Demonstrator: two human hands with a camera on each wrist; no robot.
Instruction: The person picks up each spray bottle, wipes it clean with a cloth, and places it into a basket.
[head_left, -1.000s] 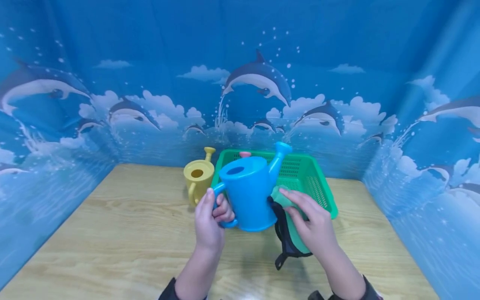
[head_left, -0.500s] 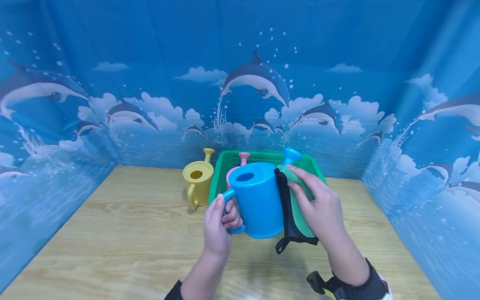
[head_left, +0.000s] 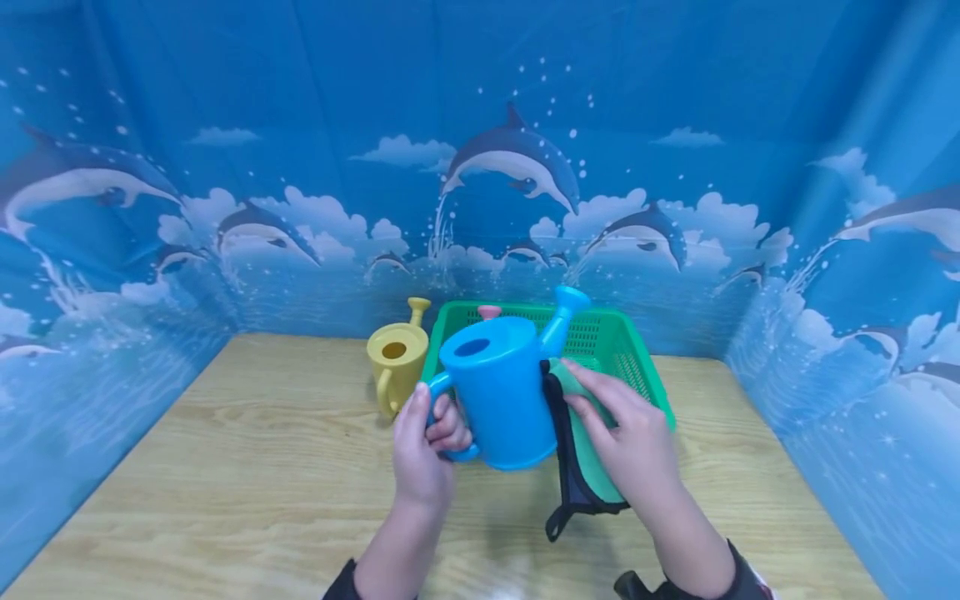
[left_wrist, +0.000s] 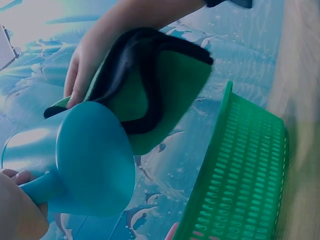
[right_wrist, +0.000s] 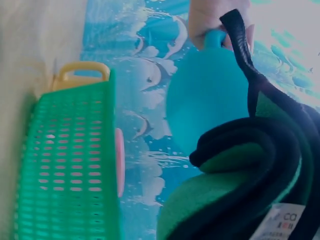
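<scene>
My left hand (head_left: 426, 450) grips the handle of a blue toy watering can (head_left: 498, 400), which is held up off the table with its spout to the right. My right hand (head_left: 630, 433) holds a folded green cloth with black edging (head_left: 588, 458) against the can's right side, just below the spout. A black loop hangs from the cloth's lower corner. In the left wrist view the can's round base (left_wrist: 97, 160) faces the camera, the cloth (left_wrist: 170, 90) beside it. The right wrist view shows a white label (right_wrist: 280, 222) on the cloth.
Behind the can, a green perforated basket (head_left: 637, 358) stands on the wooden table (head_left: 262, 467). A pink spout head (head_left: 489, 312) shows inside it, mostly hidden. Left of the basket stands a yellow watering can (head_left: 397, 358). Dolphin-printed blue sheets (head_left: 337, 100) enclose the table.
The blue can swung right and turned its spout away behind the cloth, then came back left with the spout in sight. The cloth rose along it, then went down again.
</scene>
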